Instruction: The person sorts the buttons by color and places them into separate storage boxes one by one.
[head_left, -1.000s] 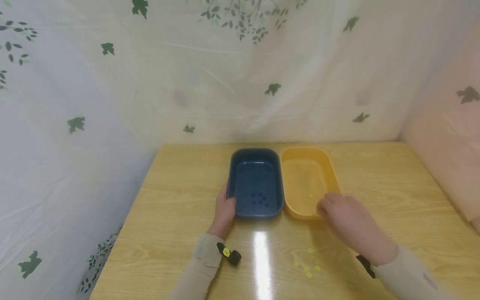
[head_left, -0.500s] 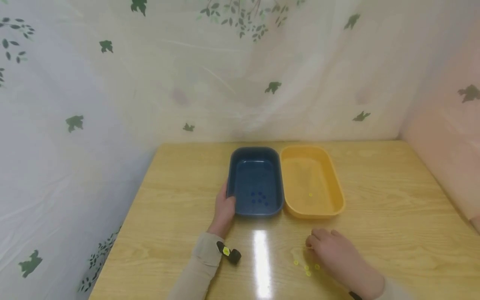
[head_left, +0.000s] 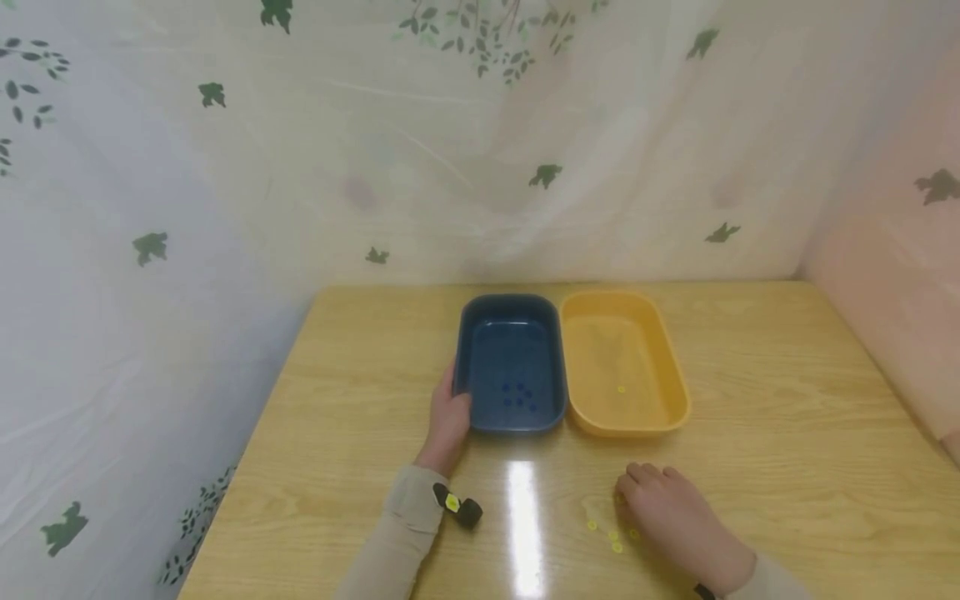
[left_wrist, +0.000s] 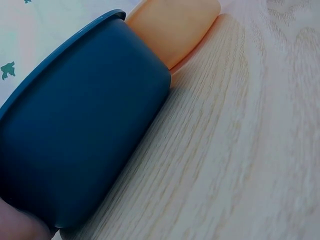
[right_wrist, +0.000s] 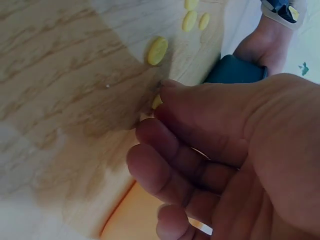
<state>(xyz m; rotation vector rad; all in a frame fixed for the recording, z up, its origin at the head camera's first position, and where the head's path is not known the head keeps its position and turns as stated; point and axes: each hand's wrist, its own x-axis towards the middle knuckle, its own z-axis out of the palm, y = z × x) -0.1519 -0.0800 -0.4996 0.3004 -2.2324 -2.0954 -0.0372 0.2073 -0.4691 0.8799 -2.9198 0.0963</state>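
My left hand [head_left: 447,425] holds the dark blue tray [head_left: 459,358] at its near left corner, fingers along its side. Several small blue buttons [head_left: 519,395] lie inside it. Against its right side stands the yellow tray [head_left: 678,375], with one yellow button [head_left: 621,389] in it. In front of the yellow tray, my right hand [head_left: 678,521] is down at the table. Between its thumb and index fingertips it pinches a yellow button [right_wrist: 157,102], mostly covered by the fingers. Several more yellow buttons [head_left: 613,536] lie on the table just left of that hand.
Both trays stand on a wooden table [head_left: 360,358] near its far edge. A pale curtain [head_left: 465,208] printed with leaves hangs behind and to the left. A strip of light reflects off the table between my arms.
My right hand has come from over the yellow tray's near edge down to the table by the yellow buttons, and its fingers have closed on one. The left hand keeps its place.
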